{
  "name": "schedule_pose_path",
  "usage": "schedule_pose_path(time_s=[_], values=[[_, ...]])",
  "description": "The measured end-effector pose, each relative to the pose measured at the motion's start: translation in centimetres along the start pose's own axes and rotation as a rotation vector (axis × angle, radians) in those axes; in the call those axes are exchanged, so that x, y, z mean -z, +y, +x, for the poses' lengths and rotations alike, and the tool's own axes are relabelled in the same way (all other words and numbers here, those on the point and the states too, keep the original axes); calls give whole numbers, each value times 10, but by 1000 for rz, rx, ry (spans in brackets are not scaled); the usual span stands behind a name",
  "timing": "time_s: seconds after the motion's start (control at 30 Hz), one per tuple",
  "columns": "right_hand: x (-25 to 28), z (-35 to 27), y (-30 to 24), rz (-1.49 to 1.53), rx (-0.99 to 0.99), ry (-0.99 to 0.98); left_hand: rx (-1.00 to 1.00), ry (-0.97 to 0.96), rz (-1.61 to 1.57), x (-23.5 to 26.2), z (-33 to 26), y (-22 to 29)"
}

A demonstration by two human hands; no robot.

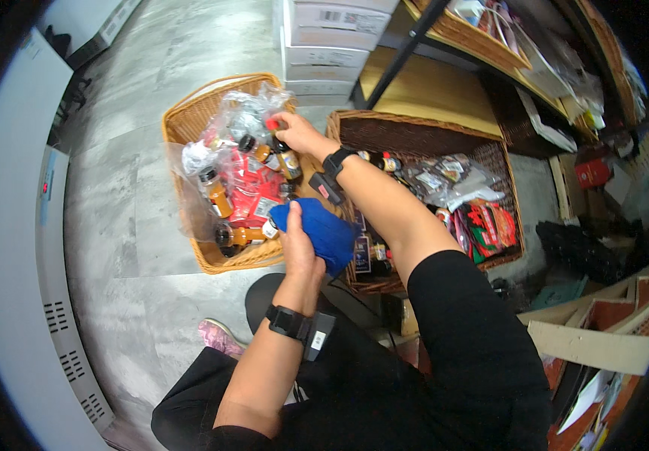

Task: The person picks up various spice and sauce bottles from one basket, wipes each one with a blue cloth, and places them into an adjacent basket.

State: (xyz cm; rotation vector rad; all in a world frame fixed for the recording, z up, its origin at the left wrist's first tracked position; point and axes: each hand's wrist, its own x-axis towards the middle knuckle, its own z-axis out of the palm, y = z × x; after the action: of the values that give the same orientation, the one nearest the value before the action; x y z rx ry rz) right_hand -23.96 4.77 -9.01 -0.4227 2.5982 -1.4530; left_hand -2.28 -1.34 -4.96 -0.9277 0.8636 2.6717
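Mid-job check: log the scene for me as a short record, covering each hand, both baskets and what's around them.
left hand: holding a blue cloth
right hand: fingertips at a red cap; firmness of grip unclear
light wicker basket: bottles of orange contents, red packaging, clear plastic
dark wicker basket: to the right; clear-wrapped items, red and green packets
behind baskets: stacked white boxes
floor: grey, marbled

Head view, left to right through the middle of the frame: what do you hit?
White slotted unit → tan wicker basket → blue cloth in the left hand → dark brown wicker basket.
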Motion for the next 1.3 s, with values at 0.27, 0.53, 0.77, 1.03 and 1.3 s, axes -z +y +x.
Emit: schedule_pose_path(time_s=[0.27,0.53,0.77,1.03,1.3], values=[[109,-99,10,584,-322,41,-20,-11,84,1,-6,13],[133,-253,136,-29,-927,-155,3,-44,143,-4,-5,3],[110,-292,147,-320,-849,-924,-8,-51,150,-10,-8,2],[100,-281,141,-524,-758,-1237,2,-62,179,-12,-8,-2],[163,-287,125,113,-918,-514,34,-157,210,-10,-7,-4]])
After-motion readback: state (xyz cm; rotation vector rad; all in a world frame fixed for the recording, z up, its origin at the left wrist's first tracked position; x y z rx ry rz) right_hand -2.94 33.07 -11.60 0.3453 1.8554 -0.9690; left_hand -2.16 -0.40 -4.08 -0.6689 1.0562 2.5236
